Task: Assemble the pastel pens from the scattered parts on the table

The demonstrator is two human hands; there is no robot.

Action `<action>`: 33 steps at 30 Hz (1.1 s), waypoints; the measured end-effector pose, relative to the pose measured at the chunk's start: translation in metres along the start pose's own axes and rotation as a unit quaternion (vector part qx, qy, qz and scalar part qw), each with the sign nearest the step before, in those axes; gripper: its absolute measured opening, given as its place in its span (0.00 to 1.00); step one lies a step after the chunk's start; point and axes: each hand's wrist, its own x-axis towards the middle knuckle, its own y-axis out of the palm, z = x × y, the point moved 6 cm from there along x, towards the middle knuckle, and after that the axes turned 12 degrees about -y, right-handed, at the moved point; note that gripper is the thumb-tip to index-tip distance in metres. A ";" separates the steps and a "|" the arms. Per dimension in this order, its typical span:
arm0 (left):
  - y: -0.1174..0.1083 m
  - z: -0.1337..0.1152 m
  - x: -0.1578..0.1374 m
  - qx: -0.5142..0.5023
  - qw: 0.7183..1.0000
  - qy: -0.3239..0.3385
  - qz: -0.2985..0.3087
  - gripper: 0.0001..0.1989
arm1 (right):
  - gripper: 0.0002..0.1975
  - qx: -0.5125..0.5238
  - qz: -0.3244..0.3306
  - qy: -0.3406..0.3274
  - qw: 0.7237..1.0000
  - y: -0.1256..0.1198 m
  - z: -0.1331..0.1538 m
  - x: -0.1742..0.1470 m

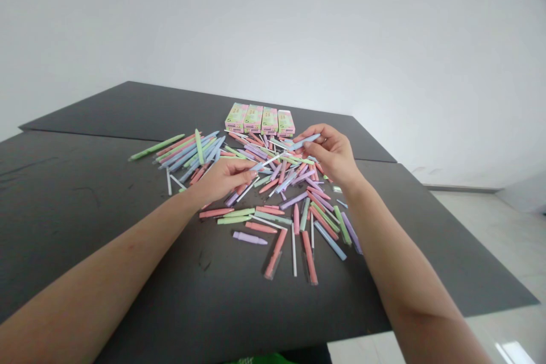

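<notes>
My right hand (333,151) pinches a light blue pen barrel (305,141), tilted above the pile. A thin white pen refill (273,159) runs from my left hand (228,177) to the near end of that barrel. The left fingers are closed on the refill's lower end, where a bluish piece shows. Whether the refill's far tip is inside the barrel, I cannot tell. Below both hands lies a loose heap of pastel pen parts (294,196) in red, green, purple and blue, with white refills among them.
Several small pink and green boxes (252,118) stand in a row behind the heap. To the left is a bundle of longer pens (187,151). Nearer me, two red parts with clear caps (310,264) lie on the dark table (205,307). A pale wall rises behind.
</notes>
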 end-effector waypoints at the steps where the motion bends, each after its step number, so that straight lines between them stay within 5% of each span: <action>1: 0.000 -0.001 0.000 0.000 1.000 0.000 -0.002 0.13 | 0.10 0.001 0.004 0.003 1.000 0.001 -0.001 0.000; 33: 0.006 -0.017 -0.006 0.083 0.996 0.006 -0.010 0.18 | 0.16 0.049 0.092 0.104 0.989 0.046 -0.015 -0.014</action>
